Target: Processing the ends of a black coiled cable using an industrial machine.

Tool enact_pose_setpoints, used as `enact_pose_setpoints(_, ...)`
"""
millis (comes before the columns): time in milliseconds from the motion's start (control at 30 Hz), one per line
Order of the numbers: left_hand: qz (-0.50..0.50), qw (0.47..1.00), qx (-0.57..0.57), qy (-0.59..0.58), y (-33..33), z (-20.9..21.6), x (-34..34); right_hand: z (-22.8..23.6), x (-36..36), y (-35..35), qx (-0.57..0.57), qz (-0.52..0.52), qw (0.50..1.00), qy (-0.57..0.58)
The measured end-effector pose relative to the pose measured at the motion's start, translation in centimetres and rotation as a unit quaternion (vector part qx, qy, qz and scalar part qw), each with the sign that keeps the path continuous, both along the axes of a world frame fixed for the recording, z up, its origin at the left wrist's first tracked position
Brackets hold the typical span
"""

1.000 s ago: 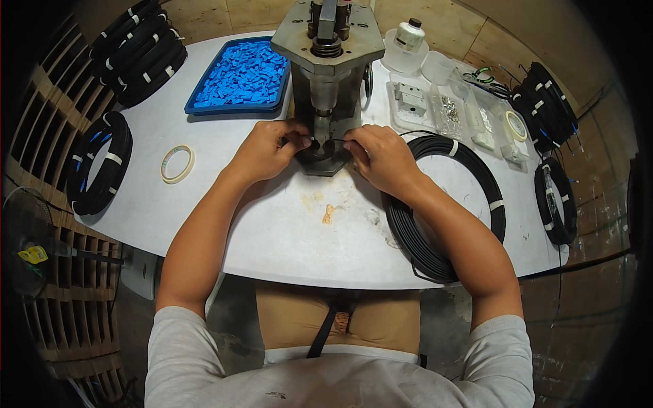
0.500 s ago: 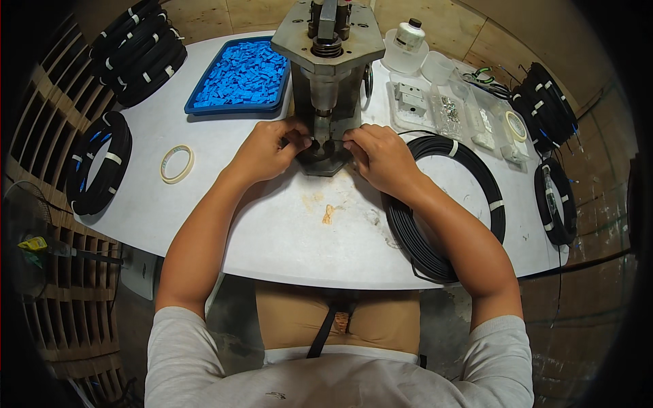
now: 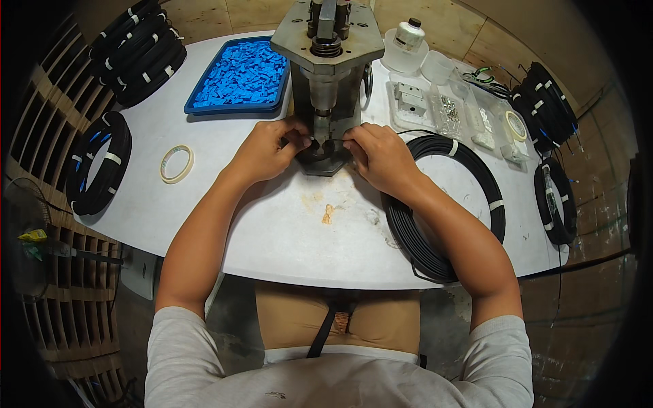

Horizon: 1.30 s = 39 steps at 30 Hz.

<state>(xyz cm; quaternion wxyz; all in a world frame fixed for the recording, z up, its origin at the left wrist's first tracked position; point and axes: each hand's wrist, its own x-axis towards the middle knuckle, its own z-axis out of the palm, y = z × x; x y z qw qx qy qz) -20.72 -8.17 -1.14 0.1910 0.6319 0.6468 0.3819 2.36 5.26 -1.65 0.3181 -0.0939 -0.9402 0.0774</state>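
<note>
A grey metal bench press stands at the middle of the far side of the table, its ram above a small die. My left hand is closed in a pinch at the left side of the die; what its fingertips hold is too small to make out. On the right side of the die, my right hand pinches a thin black cable. A large coil of black cable lies under my right forearm, tied with white bands, and a strand from it runs up behind my right hand.
To the left of the press sits a dark blue tray full of small blue pieces. A tape roll and cable coils lie further left. At the right are clear boxes of small parts, a white bottle and more coils.
</note>
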Motion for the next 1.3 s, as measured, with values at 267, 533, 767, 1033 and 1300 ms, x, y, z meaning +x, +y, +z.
enact_pose_setpoints(267, 0.002, 1.0, 0.018, -0.006, -0.13, 0.15, 0.34, -0.09, 0.09, 0.08, 0.002, -0.003, 1.0, 0.005)
enact_pose_setpoints(533, 0.004, 1.0, 0.03, 0.002, -0.19, 0.34, 0.44, 0.09, 0.13, -0.03, 0.005, -0.002, 1.0, 0.005)
enact_pose_setpoints(767, 0.006, 1.0, 0.027, 0.004, -0.18, 0.38, 0.47, 0.18, 0.18, -0.11, 0.007, -0.004, 1.0, 0.006)
enact_pose_setpoints(1033, 0.008, 1.0, 0.026, -0.001, -0.06, 0.17, 0.42, 0.16, 0.22, -0.08, 0.008, -0.007, 1.0, 0.008)
enact_pose_setpoints(1300, 0.012, 1.0, 0.026, 0.0, -0.24, 0.31, 0.44, 0.18, 0.15, -0.17, 0.008, -0.006, 1.0, 0.005)
